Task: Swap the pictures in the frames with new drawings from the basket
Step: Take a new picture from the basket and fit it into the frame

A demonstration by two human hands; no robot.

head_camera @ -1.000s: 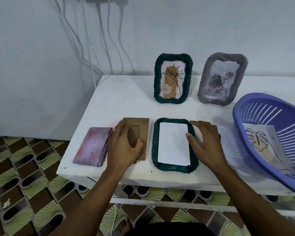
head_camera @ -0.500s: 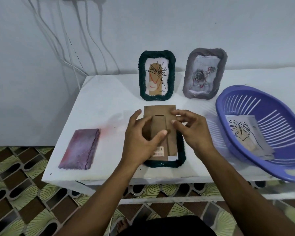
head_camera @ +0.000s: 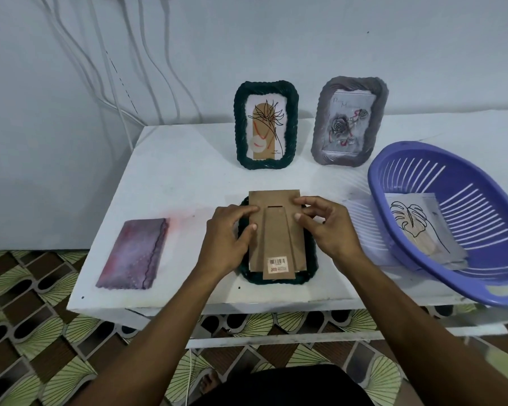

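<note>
A dark green rope frame (head_camera: 279, 278) lies face down near the table's front edge. On it rests its brown cardboard backing board (head_camera: 277, 230) with a stand flap and a barcode sticker. My left hand (head_camera: 228, 240) grips the board's left edge and my right hand (head_camera: 327, 227) pinches its right edge. A second green frame (head_camera: 266, 128) with a plant drawing and a grey frame (head_camera: 351, 121) with a rose picture stand upright at the back. The purple basket (head_camera: 464, 171) at the right holds a leaf drawing (head_camera: 412, 227).
A pink-purple picture (head_camera: 134, 257) lies flat at the table's left. White cables (head_camera: 112, 68) hang down the wall behind. The white table (head_camera: 170, 177) ends just in front of the frame, with patterned floor (head_camera: 27, 332) below.
My left hand picked the backing board up from beside the frame and laid it over the white sheet in the frame. My right hand moved from the frame's edge onto the board.
</note>
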